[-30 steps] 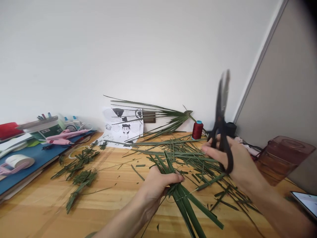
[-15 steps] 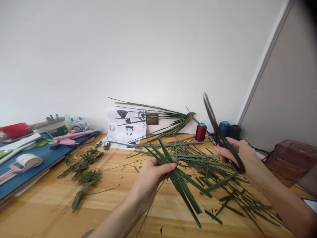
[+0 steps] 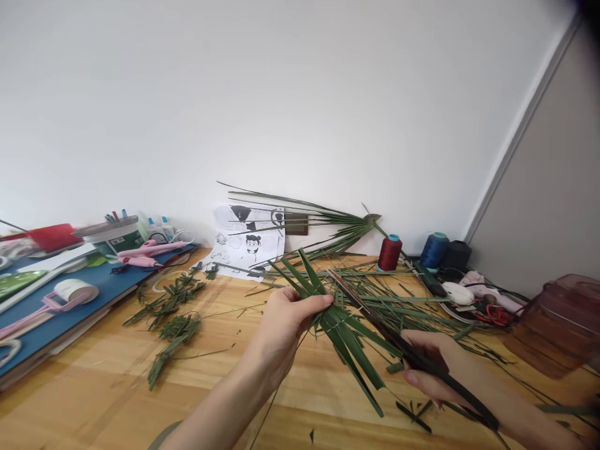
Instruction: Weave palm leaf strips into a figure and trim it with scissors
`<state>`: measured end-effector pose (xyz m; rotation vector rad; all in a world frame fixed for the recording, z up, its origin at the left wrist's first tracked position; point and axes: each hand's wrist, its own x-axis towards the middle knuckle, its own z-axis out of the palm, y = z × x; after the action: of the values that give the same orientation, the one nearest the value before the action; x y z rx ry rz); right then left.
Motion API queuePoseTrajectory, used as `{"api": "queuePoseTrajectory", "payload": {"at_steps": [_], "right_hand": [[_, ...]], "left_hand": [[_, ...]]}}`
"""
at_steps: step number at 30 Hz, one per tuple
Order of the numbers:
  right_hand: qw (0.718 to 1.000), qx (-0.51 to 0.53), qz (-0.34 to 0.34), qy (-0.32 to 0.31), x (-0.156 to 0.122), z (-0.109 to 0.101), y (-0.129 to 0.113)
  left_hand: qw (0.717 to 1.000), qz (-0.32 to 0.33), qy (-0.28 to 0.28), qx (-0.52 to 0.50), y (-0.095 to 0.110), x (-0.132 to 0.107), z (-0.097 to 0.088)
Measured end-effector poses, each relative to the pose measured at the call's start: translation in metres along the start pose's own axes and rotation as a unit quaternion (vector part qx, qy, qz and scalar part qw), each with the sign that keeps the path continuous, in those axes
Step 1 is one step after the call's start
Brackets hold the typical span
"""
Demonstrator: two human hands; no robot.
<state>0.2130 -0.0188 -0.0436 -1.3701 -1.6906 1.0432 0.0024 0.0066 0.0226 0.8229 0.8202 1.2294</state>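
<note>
Between the thumb and fingers of my left hand (image 3: 290, 322) is a piece woven from green palm leaf strips (image 3: 347, 337), its ends fanning out above and below the grip. My right hand (image 3: 435, 362) is wrapped round the black handles of a pair of scissors (image 3: 370, 315). The blades point up and left, with their tips close to the woven piece near my left thumb. Whether the blades touch a strip, I cannot tell. Loose cut leaf strips (image 3: 412, 312) lie behind and under both hands.
Finished-looking leaf bundles (image 3: 175, 337) lie on the wooden table at left. A palm frond (image 3: 337, 219) and printed drawings (image 3: 250, 244) lean at the wall. Thread spools in red (image 3: 389, 253) and blue (image 3: 434, 251) stand right, beside a brownish clear container (image 3: 557, 325). A blue board (image 3: 94, 306) carries glue guns.
My right hand has brought the scissors down and left, from raised upright to beside the woven piece. My left hand keeps its hold. The view has shifted slightly.
</note>
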Motion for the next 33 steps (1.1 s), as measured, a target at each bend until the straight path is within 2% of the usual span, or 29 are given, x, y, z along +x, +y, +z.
{"api": "queuePoseTrajectory", "payload": {"at_steps": [9,13,16,24,33], "right_hand": [[0.998,0.052,0.005,-0.021,-0.001,0.002,0.001],[0.996,0.024,0.027,-0.077,0.000,-0.005,-0.004],[0.992,-0.002,0.038,-0.120,0.003,-0.009,-0.009],[0.989,-0.028,0.065,-0.126,0.008,-0.006,-0.001],[0.991,-0.057,0.068,-0.097,0.006,-0.005,-0.004]], "left_hand": [[1.000,-0.009,0.009,-0.001,0.000,0.000,0.000],[1.000,-0.006,0.014,-0.005,-0.001,0.002,-0.003],[0.999,-0.031,0.007,0.004,-0.002,0.002,-0.003],[0.997,-0.068,-0.022,0.037,-0.005,0.002,-0.005],[0.998,-0.061,-0.018,0.018,-0.005,0.002,-0.005]]}}
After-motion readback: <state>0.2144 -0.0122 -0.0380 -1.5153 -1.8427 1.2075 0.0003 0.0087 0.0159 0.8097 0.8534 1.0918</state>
